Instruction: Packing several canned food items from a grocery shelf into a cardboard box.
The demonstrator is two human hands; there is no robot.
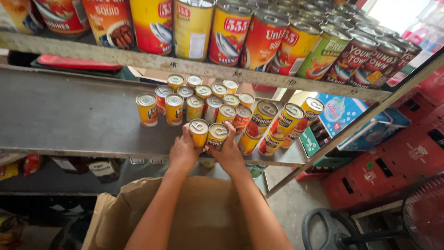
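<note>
Above the cardboard box (185, 217), both hands' fingers (186, 134) pinch two small cans (209, 134) at the shelf edge (92, 152).

Both bare forearms rise from the six o'clock edge and converge toward twelve o'clock, wrists nearly straight. The left hand (183, 150) sits at about eleven o'clock of the right hand (230, 155), the two close together, backs facing the camera. Each grip is curled shut around something in front, fingers wrapped forward; the thumbs seem tucked inward, though the backs of the hands hide them.
</note>
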